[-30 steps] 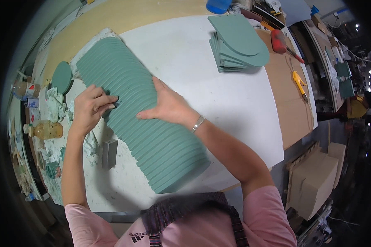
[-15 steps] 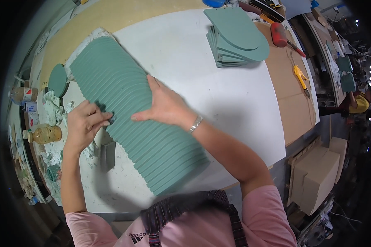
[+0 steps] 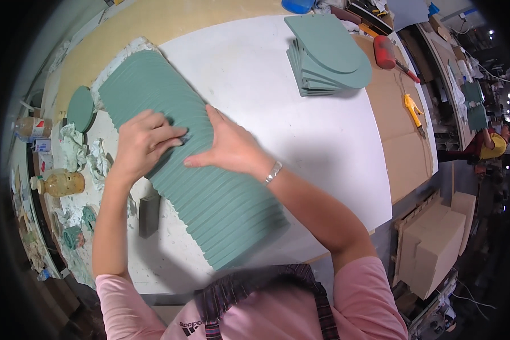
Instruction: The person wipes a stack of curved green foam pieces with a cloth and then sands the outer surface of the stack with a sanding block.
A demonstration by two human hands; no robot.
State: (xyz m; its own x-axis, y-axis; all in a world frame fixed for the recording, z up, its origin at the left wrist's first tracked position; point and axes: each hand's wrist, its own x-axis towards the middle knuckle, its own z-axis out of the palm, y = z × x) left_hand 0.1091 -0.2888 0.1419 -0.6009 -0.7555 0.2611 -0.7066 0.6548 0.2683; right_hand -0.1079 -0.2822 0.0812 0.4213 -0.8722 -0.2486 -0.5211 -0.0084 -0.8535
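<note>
A long row of green panels [image 3: 232, 204], packed edge to edge with ridged tops, lies slantwise across the white table. My left hand [image 3: 144, 140] is over the middle of the row, fingers pinched around a small dark piece that I cannot make out. Its fingertips are at the panels' upper edges. My right hand [image 3: 232, 141] rests on the row's right side, thumb and fingers spread, nothing in its grasp. A grey block [image 3: 149, 215] stands on the table, left of the row and below my left hand.
Rounded green panels [image 3: 328, 51] are stacked at the far right. Beyond them lie a red mallet [image 3: 384, 52] and a yellow-handled tool [image 3: 413, 110] on brown board. Crumpled cloths [image 3: 72, 144], an amber bottle [image 3: 62, 185] and a green disc [image 3: 81, 109] sit left. A co-worker [image 3: 494, 144] stands far right.
My left hand has moved right and slightly away, from the row's left edge to over its middle. My right hand has barely moved.
</note>
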